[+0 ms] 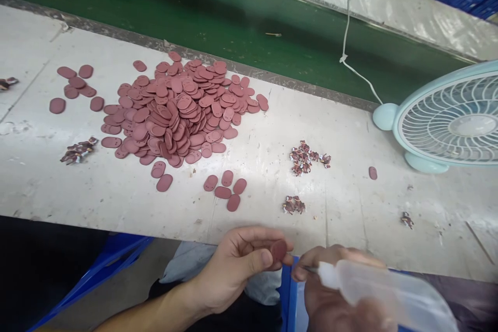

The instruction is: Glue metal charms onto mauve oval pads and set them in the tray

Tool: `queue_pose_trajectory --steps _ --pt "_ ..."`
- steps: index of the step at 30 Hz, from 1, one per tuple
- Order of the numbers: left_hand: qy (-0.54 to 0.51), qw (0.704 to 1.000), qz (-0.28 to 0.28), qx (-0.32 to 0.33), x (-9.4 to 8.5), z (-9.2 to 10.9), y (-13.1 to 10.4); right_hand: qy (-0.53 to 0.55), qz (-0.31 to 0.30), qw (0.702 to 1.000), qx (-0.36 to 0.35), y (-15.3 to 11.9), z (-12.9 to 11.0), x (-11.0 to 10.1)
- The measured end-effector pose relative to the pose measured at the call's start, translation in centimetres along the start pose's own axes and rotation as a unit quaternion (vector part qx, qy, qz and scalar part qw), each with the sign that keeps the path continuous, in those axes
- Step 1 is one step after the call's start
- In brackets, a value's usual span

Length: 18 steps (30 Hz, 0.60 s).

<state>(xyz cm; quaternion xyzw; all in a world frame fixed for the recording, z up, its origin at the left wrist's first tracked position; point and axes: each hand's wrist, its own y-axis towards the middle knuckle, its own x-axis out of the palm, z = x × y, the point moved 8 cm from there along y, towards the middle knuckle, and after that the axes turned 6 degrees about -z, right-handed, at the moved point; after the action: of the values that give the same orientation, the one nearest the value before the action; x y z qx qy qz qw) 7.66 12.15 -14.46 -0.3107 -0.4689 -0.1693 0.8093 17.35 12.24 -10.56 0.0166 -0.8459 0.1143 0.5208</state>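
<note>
My left hand [237, 264] pinches one dark red oval piece [278, 250] between thumb and fingers, just below the table's front edge. My right hand [334, 290] grips a translucent squeeze bottle [389, 295], blurred, whose thin metal nozzle tip [309, 270] points at the held piece. A big heap of the same red oval pieces [179, 109] lies on the white worktable [350, 207] ahead and to the left. A few loose ovals [227, 189] lie nearer my hands.
Small clusters of tiny red-and-white figures [305, 158] lie right of the heap, others [78, 151] at the left. A pale blue fan [451, 122] stands at the right, its white cord crossing a green conveyor belt [233, 10] behind. A blue crate [112, 259] sits below the table.
</note>
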Motion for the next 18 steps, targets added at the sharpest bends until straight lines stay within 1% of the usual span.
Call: queue_pose_trajectory --steps 2,4,6,8,10,11,12,13,14,15,16,17,18 --pt "-0.008 1.000 -0.010 0.007 0.2 0.3 0.0 0.076 -0.042 0.996 0.005 0.9 -1.4 -0.7" --pt "-0.014 1.000 -0.014 0.016 0.4 0.7 -0.1 0.160 -0.056 0.985 0.011 2.0 -3.5 -2.2" --pt "-0.015 1.000 -0.013 0.021 0.3 0.9 -0.1 0.248 -0.033 0.968 0.027 3.0 -5.3 -4.4" --pt "-0.015 1.000 -0.005 0.022 0.1 1.2 -0.2 0.314 -0.005 0.948 0.050 3.6 -6.4 -6.3" --pt "-0.016 1.000 0.004 0.026 -0.2 1.5 -0.4 0.335 -0.004 0.940 0.063 3.5 -7.0 -6.9" --pt "-0.016 0.999 0.010 0.030 -0.4 1.7 -0.5 0.322 -0.007 0.945 0.054 3.2 -7.2 -6.8" --pt "-0.014 0.999 0.013 0.034 -0.6 2.0 -0.6 0.285 -0.004 0.958 0.035 2.7 -7.3 -6.7" --pt "-0.011 0.999 0.017 0.038 -0.8 2.2 -0.7 0.217 0.010 0.976 0.009 2.2 -7.3 -6.6" --pt "-0.007 0.999 0.021 0.041 -1.0 2.4 -0.8 0.110 0.036 0.993 -0.024 1.5 -7.3 -6.4" --pt "-0.003 0.999 0.025 0.043 -1.3 2.7 -0.9 -0.038 0.070 0.995 -0.057 0.8 -7.5 -6.2" --pt "0.000 0.999 0.027 0.044 -1.5 2.8 -1.0 -0.216 0.106 0.967 -0.083 0.2 -7.7 -5.6" --pt "0.003 0.999 0.030 0.046 -1.6 3.0 -1.1 -0.398 0.133 0.902 -0.101 -0.2 -7.8 -4.7" --pt "0.005 0.998 0.031 0.047 -1.8 3.1 -1.2 -0.557 0.145 0.811 -0.110 -0.1 -7.7 -3.6"
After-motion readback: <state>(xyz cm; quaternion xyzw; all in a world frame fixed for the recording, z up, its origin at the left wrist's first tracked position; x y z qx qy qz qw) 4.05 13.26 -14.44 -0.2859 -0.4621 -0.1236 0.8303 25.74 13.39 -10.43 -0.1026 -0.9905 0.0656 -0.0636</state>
